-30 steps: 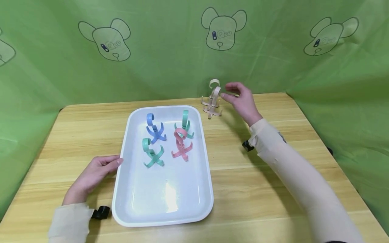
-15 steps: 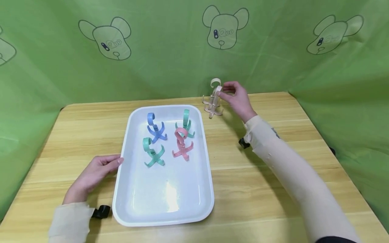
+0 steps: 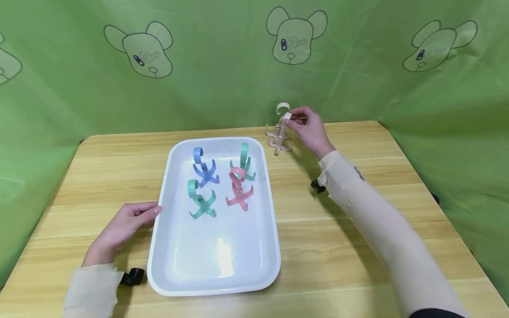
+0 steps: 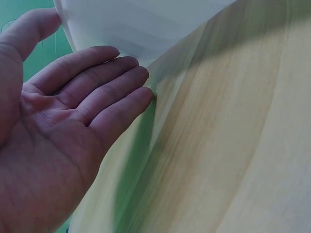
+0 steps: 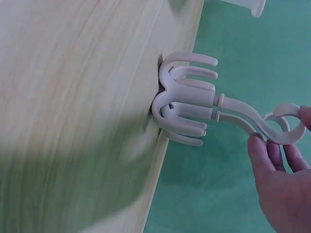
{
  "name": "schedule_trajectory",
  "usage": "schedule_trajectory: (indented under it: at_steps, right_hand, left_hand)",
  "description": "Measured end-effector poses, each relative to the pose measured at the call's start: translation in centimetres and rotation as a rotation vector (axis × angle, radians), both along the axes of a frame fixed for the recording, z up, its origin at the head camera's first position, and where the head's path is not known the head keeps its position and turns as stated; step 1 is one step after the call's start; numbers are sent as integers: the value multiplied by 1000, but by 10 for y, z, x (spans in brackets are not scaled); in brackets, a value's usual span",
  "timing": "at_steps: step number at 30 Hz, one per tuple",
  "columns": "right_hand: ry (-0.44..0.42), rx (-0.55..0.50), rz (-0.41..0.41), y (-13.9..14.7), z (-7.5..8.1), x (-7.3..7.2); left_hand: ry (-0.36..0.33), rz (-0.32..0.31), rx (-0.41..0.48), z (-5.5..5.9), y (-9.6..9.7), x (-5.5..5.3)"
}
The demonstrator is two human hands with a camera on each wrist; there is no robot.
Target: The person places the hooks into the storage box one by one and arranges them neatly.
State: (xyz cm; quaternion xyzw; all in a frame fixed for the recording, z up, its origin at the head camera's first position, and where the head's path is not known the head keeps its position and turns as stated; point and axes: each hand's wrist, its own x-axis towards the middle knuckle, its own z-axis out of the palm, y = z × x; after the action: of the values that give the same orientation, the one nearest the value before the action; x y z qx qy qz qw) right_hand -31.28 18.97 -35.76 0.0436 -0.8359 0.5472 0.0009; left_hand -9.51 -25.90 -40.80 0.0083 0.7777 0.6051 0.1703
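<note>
My right hand (image 3: 312, 129) pinches the curved top of the front beige four-pronged hanging hook (image 3: 281, 134), thumb on one side and fingers on the other. In the right wrist view this hook (image 5: 187, 94) stands on its prongs at the table's back edge, with a second beige hook (image 5: 184, 110) close beside it. My left hand (image 3: 126, 224) lies at the left side of the white tray (image 3: 153, 245). There its thumb touches the rim and its straight fingers (image 4: 104, 87) lie along the outer wall.
Inside the tray stand a blue hook (image 3: 206, 172), a pink hook (image 3: 238, 194), a green hook (image 3: 203, 205) and another green hook (image 3: 245, 161). The wooden table (image 3: 318, 247) is bounded behind and at the sides by a green cloth (image 3: 222, 88).
My right hand has moved slightly left onto the front beige hook's curved top and taken hold of it. My left hand and the tray have stayed put.
</note>
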Motion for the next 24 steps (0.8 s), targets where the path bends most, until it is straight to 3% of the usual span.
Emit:
schedule_trajectory:
  at_steps: [9,17,24]
  right_hand:
    - [-20,-79,-5,5,4,4]
    - [18,-136,3,7,15,14]
    - [51,-114,20,4,22,24]
  left_hand:
    - [2,0,-15,-4,2,-2]
    - [-3,6,-2,-2,2,-2]
    - [-1,9,15,-2,1,0]
